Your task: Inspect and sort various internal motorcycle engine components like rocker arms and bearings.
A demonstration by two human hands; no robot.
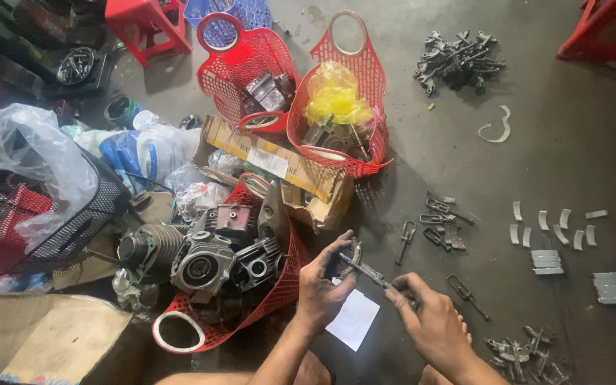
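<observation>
Over the floor I see both hands (left, right) pinching one metal part, beside a red basket.

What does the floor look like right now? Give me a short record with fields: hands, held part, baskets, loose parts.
left hand: left hand grips one end of a small metal part
right hand: right hand pinches its other end
under hands: white paper on the grey floor
baskets: red basket of engine parts by the left hand; another red basket holds a yellow bag
loose parts: pale curved shells and dark metal pieces farther out
</observation>
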